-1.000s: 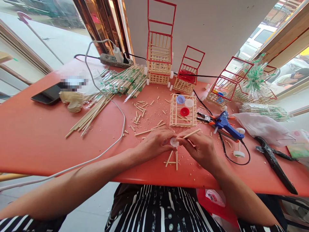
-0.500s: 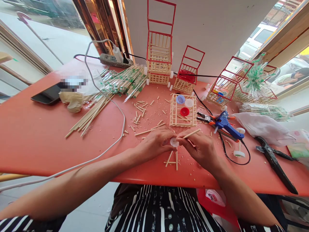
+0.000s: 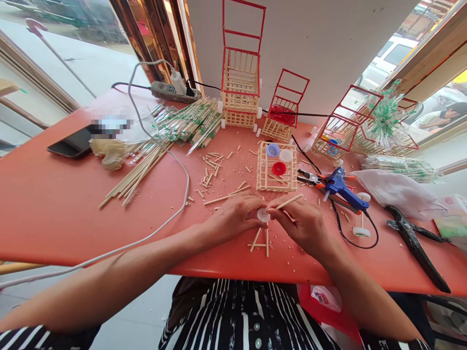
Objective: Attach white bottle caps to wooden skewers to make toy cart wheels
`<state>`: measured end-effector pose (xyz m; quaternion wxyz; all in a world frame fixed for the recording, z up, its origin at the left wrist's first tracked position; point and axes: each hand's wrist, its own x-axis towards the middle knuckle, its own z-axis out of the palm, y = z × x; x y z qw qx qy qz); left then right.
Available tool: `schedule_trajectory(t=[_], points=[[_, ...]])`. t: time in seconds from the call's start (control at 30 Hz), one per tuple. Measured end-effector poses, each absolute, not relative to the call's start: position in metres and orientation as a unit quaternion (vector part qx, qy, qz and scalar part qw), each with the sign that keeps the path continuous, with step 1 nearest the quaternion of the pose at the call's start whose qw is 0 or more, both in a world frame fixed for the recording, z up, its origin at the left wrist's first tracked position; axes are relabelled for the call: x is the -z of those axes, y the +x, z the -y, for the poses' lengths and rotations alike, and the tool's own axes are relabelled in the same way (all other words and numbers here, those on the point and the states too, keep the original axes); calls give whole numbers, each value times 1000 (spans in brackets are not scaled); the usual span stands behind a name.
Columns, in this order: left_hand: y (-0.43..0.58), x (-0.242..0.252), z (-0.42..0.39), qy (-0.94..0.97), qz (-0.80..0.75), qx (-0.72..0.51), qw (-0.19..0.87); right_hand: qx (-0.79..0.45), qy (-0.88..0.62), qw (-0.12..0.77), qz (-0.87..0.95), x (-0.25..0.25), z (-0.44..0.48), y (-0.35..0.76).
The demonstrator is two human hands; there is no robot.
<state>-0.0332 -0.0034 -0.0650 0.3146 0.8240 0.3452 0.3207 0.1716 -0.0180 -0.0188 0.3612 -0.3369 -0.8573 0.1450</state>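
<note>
Between finger and thumb, my left hand (image 3: pixel 237 216) grips a small white cap (image 3: pixel 263 215). My right hand (image 3: pixel 301 223) pinches a short wooden stick (image 3: pixel 290 201) that slants up to the right, its lower end close to the cap. The right fingertips meet the cap's edge. Just below the hands, a few cut sticks (image 3: pixel 267 243) lie on the red table (image 3: pixel 219 257). Beyond them stands a small stick frame (image 3: pixel 259 180) holding a blue cap (image 3: pixel 272 149), a white cap (image 3: pixel 285 155) and a red cap (image 3: pixel 279 168).
A blue glue gun (image 3: pixel 345 189) and pliers (image 3: pixel 310 178) lie at right, near black cutters (image 3: pixel 416 248). Stick carts (image 3: pixel 241 82) line the wall. Stick bundles (image 3: pixel 197 119), a phone (image 3: pixel 71 143) and a white cable (image 3: pixel 187 184) are at left.
</note>
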Motion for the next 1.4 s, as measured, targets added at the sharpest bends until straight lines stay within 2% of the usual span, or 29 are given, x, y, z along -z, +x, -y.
schedule_trajectory(t=[1.4], points=[[-34, 60, 4, 831, -342, -312, 307, -158, -355, 339, 857, 17, 18, 171]])
